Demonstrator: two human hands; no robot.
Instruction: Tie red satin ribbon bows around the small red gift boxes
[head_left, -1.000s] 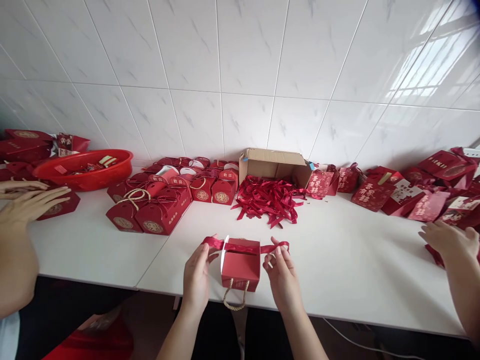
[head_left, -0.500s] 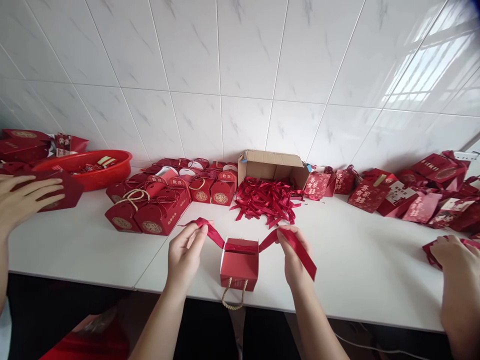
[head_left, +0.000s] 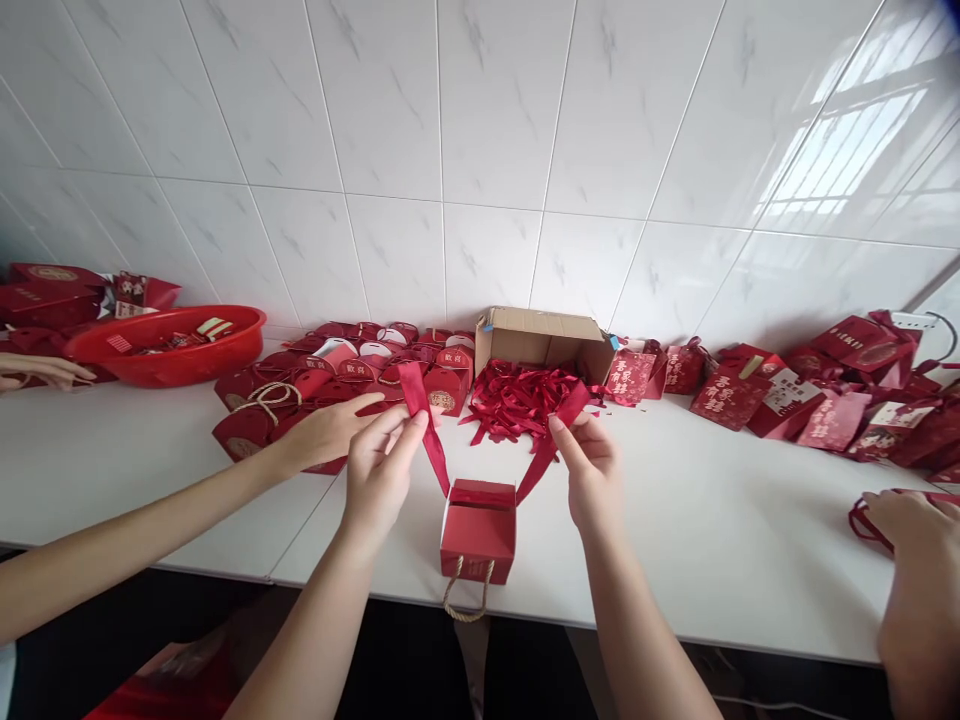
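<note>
A small red gift box stands near the table's front edge, its rope handle hanging over that edge. A dark red ribbon runs across the box's top, and both its ends are lifted. Left of the box, my left hand pinches one end between thumb and fingers. My right hand pinches the other end on the right. Between my hands and the box the ribbon rises in a V shape. Neither hand touches the box itself.
Behind the box, a cardboard carton lies with a pile of ribbons spilling out. A co-worker's arm reaches over red boxes on the left. A red basin stands beyond. At right are red bags and another person's hand.
Both ribbon ends are held higher and more upright, with my right hand raised slightly. At left, a co-worker's arm has come in over the boxes; the red box under the far-left hand is gone.
</note>
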